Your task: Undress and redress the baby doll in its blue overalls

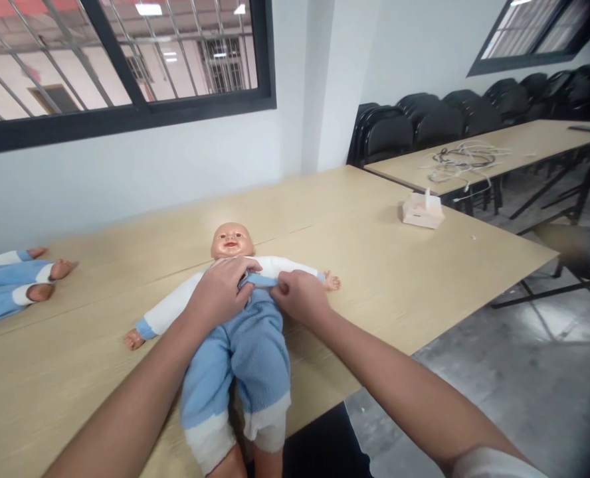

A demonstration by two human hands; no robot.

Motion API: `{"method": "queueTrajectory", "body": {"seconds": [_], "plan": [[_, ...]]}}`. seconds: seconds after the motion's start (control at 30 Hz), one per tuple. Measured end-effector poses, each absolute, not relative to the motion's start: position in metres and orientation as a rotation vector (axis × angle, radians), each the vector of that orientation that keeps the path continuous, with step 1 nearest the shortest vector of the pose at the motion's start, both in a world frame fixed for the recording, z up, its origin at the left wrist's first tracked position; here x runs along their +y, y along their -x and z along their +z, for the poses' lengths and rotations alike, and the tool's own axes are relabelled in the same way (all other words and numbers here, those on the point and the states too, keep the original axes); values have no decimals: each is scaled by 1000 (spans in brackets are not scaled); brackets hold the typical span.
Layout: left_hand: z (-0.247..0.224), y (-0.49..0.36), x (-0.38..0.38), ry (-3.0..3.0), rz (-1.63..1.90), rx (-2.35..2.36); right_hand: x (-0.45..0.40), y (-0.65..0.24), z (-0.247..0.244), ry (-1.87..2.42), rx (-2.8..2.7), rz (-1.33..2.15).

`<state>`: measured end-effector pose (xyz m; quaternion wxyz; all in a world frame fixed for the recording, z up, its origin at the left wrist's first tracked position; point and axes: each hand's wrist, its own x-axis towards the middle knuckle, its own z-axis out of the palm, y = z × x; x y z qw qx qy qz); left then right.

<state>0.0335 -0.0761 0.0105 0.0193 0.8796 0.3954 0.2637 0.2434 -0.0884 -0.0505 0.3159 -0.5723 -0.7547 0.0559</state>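
A baby doll [232, 240] lies face up on the wooden table [375, 265], its head toward the wall. It wears a white-sleeved top [288, 267] and light blue trousers [260, 362] with white cuffs. My left hand [224, 285] is closed on the blue cloth at the doll's chest, thumb and fingers curled. A light blue strap [261, 280] stretches across the chest between my hands. My right hand [299, 292] pinches its right end. The doll's arms are spread out to both sides.
At the left edge lie the legs of a second doll [6, 282] in blue and white. A tissue box [422, 210] stands at the table's right. Cables [462, 161] lie on another table, with black folding chairs [389, 135] behind. A chair [581, 239] stands at right.
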Motion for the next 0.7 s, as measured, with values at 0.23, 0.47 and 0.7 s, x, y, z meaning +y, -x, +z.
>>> {"method": "queueTrajectory", "body": {"seconds": [0.23, 0.47, 0.7], "plan": [[10, -34, -78, -2793, 886, 1196, -89, -255, -43, 1464, -2116, -20], [10, -32, -75, -2782, 1018, 1160, -105, -339, -64, 1571, -2007, -20], [8, -30, -76, -2787, 1063, 1105, -89, -352, -69, 1404, -1583, 488]]}}
